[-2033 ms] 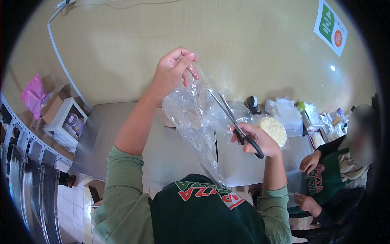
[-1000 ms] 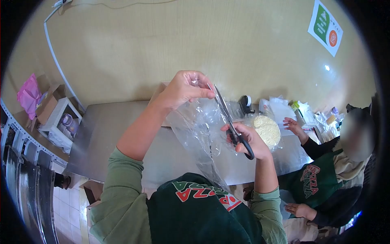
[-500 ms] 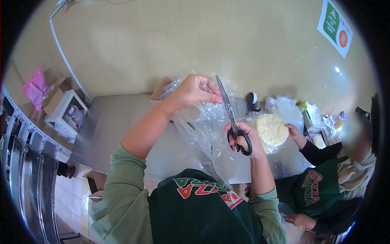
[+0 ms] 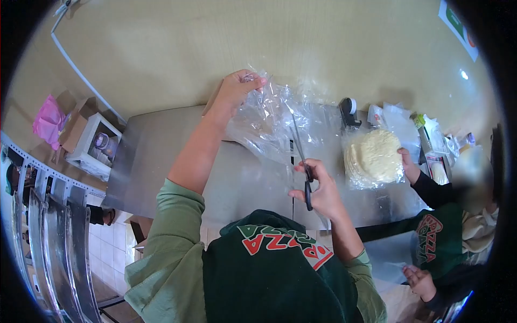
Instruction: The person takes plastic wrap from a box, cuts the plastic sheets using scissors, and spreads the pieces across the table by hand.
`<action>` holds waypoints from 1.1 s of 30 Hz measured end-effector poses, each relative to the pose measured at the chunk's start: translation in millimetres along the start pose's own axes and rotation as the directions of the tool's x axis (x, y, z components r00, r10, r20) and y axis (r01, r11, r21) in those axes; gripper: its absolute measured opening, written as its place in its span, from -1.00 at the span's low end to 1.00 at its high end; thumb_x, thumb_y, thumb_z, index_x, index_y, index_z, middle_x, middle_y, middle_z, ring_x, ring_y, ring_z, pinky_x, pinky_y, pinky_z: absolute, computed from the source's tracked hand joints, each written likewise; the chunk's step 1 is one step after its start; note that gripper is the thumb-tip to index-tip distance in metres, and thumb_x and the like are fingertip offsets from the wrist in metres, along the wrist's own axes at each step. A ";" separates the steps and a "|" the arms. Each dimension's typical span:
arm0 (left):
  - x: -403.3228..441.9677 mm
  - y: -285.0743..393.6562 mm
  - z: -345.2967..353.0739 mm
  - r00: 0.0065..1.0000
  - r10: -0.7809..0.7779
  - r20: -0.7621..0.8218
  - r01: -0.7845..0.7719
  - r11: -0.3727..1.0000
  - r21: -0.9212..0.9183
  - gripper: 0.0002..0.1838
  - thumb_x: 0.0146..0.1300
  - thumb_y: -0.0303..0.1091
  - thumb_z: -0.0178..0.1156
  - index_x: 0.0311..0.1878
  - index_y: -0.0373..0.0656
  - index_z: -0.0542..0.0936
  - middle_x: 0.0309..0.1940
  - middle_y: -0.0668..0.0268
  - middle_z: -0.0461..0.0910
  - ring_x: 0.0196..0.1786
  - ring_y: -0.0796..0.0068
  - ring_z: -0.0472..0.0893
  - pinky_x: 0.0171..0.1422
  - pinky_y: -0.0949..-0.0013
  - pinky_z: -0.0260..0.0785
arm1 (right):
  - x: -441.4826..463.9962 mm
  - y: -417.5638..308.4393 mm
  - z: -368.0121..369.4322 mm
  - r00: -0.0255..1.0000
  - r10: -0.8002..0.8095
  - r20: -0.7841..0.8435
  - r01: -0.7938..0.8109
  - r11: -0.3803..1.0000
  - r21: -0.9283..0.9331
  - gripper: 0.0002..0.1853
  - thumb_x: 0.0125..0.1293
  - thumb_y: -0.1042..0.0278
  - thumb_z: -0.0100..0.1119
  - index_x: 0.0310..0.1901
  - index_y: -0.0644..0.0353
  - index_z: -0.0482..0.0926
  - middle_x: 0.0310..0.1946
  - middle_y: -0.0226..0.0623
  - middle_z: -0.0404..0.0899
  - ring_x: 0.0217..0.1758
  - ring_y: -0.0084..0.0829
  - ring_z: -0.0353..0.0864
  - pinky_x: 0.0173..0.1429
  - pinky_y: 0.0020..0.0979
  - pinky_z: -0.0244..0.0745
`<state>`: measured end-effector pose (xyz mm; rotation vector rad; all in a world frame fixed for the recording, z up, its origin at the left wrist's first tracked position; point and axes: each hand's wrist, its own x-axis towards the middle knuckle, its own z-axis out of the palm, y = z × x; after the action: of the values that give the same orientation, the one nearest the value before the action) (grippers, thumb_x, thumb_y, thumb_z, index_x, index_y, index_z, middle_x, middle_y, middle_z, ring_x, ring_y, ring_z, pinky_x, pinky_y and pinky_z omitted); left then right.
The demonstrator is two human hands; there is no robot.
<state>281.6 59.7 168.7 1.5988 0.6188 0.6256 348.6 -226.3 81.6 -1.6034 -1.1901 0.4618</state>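
My left hand [image 4: 240, 91] is raised above the back of the metal table, its fingers pinching a clear plastic bag [image 4: 269, 116] that hangs down toward my right hand. My right hand [image 4: 319, 191] holds black-handled scissors [image 4: 301, 148], their blades pointing up against the hanging plastic. Right of the scissors, a stack of round, pale flat dough [image 4: 377, 153] lies on the table in clear plastic. A co-worker's hand touches the right edge of that stack.
The metal table [image 4: 156, 156] meets the wall. A black tape dispenser [image 4: 349, 112], plastic packets and a box [image 4: 431, 137] stand at the back right. A co-worker in a green apron holds a clear sheet [image 4: 389, 258]. A white shelf [image 4: 92, 148] and metal rack are left.
My left hand has risen and moved left with the bag, away from the scissors. The scissors have turned edge-on. The co-worker's lower hand now lifts a clear sheet into view.
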 end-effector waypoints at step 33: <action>-18.1 -48.4 -74.9 0.976 -0.075 -0.202 -0.034 0.874 -0.485 -0.69 0.39 -0.07 -0.10 -0.27 -0.08 0.47 -0.56 0.28 0.56 -0.79 0.68 0.23 -0.76 0.57 -0.02 | 142.2 -24.7 5.4 0.860 0.178 -0.478 0.007 0.933 0.360 -0.51 0.06 0.40 0.35 0.01 0.18 0.34 -0.40 -0.33 0.59 -0.49 -0.60 0.52 -0.47 -0.62 0.33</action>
<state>214.1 104.8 127.6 1.0562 0.5785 0.8708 394.6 -101.6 138.0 -1.3514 -0.5961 0.2640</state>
